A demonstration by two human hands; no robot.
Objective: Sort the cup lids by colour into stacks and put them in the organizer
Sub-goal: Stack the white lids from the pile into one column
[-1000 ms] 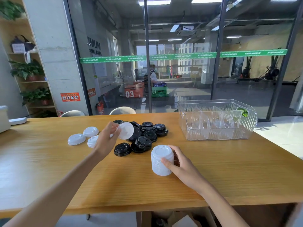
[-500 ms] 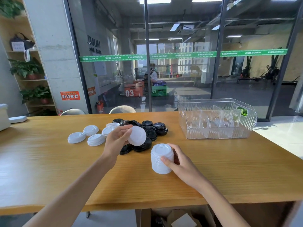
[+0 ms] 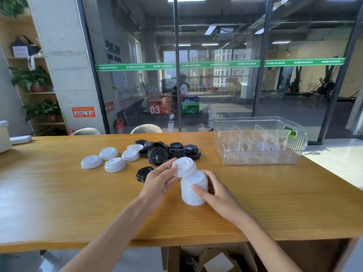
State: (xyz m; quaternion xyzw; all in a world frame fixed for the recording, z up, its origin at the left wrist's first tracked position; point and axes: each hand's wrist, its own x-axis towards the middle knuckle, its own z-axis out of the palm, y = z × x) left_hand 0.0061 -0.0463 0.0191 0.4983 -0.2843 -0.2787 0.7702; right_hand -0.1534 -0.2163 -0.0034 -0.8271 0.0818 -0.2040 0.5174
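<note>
White lids [image 3: 194,188] already form one stack at table centre, gripped by the right hand [image 3: 215,190]; the left hand [image 3: 157,182] pinches another lid [image 3: 184,166] above it. At 10 o'clock loose white lids [image 3: 110,159] wait, at 12 black lids [image 3: 167,151]; the organizer [image 3: 259,141] at 2 o'clock holds none.

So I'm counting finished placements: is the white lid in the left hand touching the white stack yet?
Touching. The head view shows the tilted white lid with its lower edge resting on the white stack's top.

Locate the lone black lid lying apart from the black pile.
The lone black lid lies on the table, centre-left, just left of the left hand, in front of the black pile.
</note>
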